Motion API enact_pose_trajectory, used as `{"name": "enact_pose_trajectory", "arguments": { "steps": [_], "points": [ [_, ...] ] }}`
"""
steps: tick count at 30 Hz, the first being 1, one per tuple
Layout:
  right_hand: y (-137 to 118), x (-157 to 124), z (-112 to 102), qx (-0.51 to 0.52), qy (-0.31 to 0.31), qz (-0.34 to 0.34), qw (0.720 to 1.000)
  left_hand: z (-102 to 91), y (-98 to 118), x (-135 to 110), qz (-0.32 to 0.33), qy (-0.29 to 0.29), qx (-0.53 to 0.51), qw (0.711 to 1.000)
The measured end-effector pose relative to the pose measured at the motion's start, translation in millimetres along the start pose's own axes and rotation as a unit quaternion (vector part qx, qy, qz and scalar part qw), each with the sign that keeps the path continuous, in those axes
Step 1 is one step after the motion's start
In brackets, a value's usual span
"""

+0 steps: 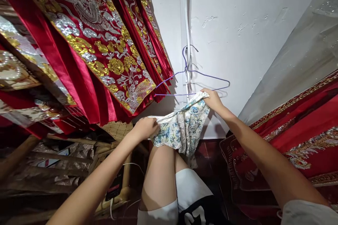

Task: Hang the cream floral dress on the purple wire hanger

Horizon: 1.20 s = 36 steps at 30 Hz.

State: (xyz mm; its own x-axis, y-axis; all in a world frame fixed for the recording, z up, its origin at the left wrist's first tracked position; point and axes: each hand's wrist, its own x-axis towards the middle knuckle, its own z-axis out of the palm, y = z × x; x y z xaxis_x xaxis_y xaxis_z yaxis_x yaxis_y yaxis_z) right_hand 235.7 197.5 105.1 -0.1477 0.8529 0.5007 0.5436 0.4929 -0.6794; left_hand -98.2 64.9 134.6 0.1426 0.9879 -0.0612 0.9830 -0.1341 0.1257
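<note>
A white floral garment (194, 119) with blue and green print is stretched out in front of my knees, and its lower part hangs in loose folds. At its upper left corner, my left hand (145, 128) is closed around the pale edge. My right hand (213, 101) grips the opposite upper corner, slightly higher. Just above the cloth, a purple wire hanger (203, 74) hangs by its hook from a white strip on the wall. The hanger's lower bar passes close behind the garment's top edge; whether they touch, I cannot tell.
Red satin hangings (105, 42) with gold and silver sequins fill the left. More red embroidered cloth (311, 123) lies at right, below translucent plastic sheeting (298, 66). A bamboo chair (63, 161) stands lower left, with a phone (114, 186) and a white cable nearby.
</note>
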Motion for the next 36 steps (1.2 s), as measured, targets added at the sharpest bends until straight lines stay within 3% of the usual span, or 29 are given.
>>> {"name": "enact_pose_trajectory", "arguments": {
  "steps": [6,11,16,18,21,24,27,29,32,34,36],
  "points": [
    [-16.8,-23.3,-39.1,0.018,0.008,-0.019,1.000,-23.4,2.3,34.2,0.042,0.075,-0.003,0.996],
    [-35.5,-32.9,-50.3,0.048,-0.002,-0.004,0.999,-33.0,7.4,56.1,0.042,0.143,-0.037,0.988],
    [-47.1,-41.5,-48.4,0.048,0.007,0.018,0.999,-26.4,2.1,62.0,0.020,0.027,-0.044,0.998],
    [-48.9,-43.4,-47.9,0.053,0.006,0.025,0.998,-27.8,1.6,62.0,0.029,0.069,-0.055,0.996],
    [-49.0,-44.5,-45.4,0.068,0.022,0.027,0.997,-37.7,6.0,63.7,0.106,0.190,-0.125,0.968],
    [-47.3,-45.6,-40.0,0.104,0.032,0.040,0.993,-49.5,15.0,68.7,0.193,0.228,-0.250,0.921],
    [-45.5,-47.3,-38.4,0.132,0.026,0.034,0.990,-55.0,21.8,73.3,0.205,0.270,-0.306,0.890],
    [-44.2,-47.6,-43.5,0.123,0.046,0.012,0.991,-55.5,22.4,73.5,0.199,0.295,-0.298,0.886],
    [-40.7,-44.0,-59.6,0.094,0.135,-0.007,0.986,-56.3,19.1,70.0,0.207,0.285,-0.268,0.897],
    [-36.8,-37.3,-73.3,0.071,0.182,0.013,0.981,-58.1,17.1,67.4,0.208,0.275,-0.259,0.902],
    [-32.9,-28.0,-88.0,0.042,0.174,0.054,0.982,-60.9,16.0,66.7,0.203,0.278,-0.256,0.903]
  ]
}}
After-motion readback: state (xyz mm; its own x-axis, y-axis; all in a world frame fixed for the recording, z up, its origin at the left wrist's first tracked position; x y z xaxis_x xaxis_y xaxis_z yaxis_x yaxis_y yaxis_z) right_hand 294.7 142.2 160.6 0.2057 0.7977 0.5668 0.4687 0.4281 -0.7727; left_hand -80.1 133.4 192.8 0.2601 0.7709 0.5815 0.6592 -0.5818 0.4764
